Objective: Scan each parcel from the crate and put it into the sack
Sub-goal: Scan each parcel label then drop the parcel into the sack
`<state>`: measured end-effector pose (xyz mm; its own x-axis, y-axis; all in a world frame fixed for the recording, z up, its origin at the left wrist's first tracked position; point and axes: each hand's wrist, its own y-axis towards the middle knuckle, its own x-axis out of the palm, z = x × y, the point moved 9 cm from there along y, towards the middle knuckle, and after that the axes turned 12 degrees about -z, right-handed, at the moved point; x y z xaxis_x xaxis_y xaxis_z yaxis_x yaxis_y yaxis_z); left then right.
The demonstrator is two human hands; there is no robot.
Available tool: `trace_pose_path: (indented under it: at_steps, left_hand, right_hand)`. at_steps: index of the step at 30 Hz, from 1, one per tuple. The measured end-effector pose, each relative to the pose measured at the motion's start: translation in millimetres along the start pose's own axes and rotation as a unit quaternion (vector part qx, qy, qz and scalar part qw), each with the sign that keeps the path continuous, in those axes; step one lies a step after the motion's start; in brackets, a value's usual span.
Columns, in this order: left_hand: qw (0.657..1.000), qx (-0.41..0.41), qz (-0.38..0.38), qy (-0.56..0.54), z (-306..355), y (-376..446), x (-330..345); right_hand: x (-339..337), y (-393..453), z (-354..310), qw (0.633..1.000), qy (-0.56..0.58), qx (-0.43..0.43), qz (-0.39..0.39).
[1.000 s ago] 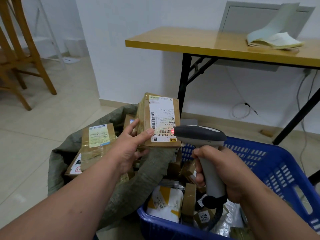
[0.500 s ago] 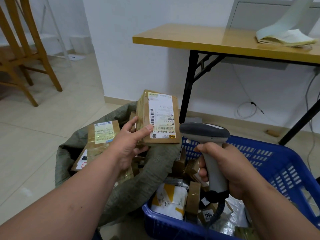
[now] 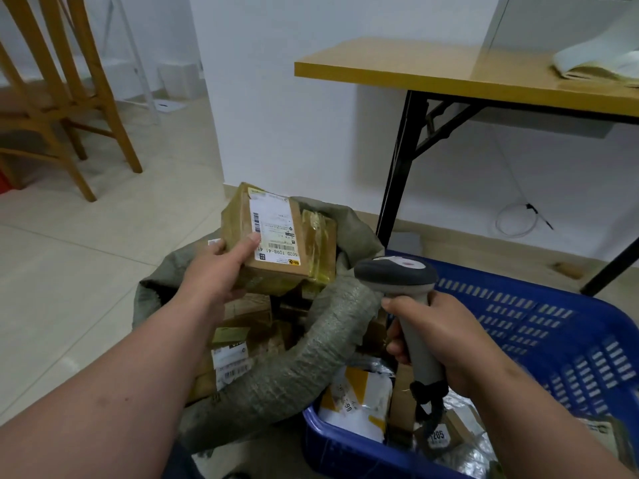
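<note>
My left hand (image 3: 218,271) grips a brown cardboard parcel (image 3: 276,243) with a white shipping label, holding it over the open mouth of the grey-green sack (image 3: 297,368). Several taped boxes lie inside the sack. My right hand (image 3: 439,340) holds a grey barcode scanner (image 3: 397,274) by its handle, above the blue plastic crate (image 3: 539,326). The scanner head sits just right of the parcel. In the crate lie a white and yellow mailer (image 3: 356,406) and several small boxes.
A yellow-topped folding table (image 3: 449,74) with black legs stands behind the crate against the white wall, papers on its right end. A wooden chair (image 3: 58,98) stands at the far left on the tiled floor. A white cable lies by the wall.
My left hand has carried the parcel left and down, away from the scanner and over the sack's mouth. The red scan light seen on the label a second ago is gone. My right hand stays put.
</note>
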<state>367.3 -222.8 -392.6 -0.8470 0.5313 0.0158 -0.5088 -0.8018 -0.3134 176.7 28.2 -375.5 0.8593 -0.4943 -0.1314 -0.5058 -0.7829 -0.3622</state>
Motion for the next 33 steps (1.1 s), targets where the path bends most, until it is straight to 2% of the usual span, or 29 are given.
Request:
trace_pose_path:
  at_steps: [5,9,12,14,16,17,20,22,27,33]
  left_hand:
    - [0.995,-0.066,-0.067,0.035,-25,15,22]
    - [0.973,-0.094,-0.076,0.197,-35,26,22]
    - [0.93,-0.107,-0.125,0.328,-42,23,29]
    - [0.919,-0.067,-0.106,0.374,-41,27,31]
    - [0.92,-0.009,-0.041,0.389,-29,29,24]
    - [0.908,0.021,-0.019,0.419,-22,29,22]
    - [0.861,0.055,-0.054,0.503,-23,34,32]
    - [0.857,0.042,-0.081,0.507,-32,36,35]
    - [0.858,0.056,-0.041,0.509,-24,34,34]
    - [0.866,-0.033,-0.077,0.492,-46,37,29]
  right_hand:
    - [11,13,5,1.0,0.02,0.016,-0.007]
    - [14,21,10,0.999,0.024,0.028,-0.002]
    - [15,25,11,0.999,0.023,0.031,0.002]
    - [15,26,11,0.999,0.026,0.036,0.003]
    - [16,26,12,0.999,0.026,0.041,0.003]
    - [17,26,12,0.999,0.025,0.042,0.003]
    - [17,24,14,0.999,0.025,0.043,0.002]
    - [15,22,14,0.999,0.024,0.042,0.004]
    - [9,17,14,0.999,0.014,0.04,0.003]
    - [3,13,15,0.999,0.006,0.04,0.001]
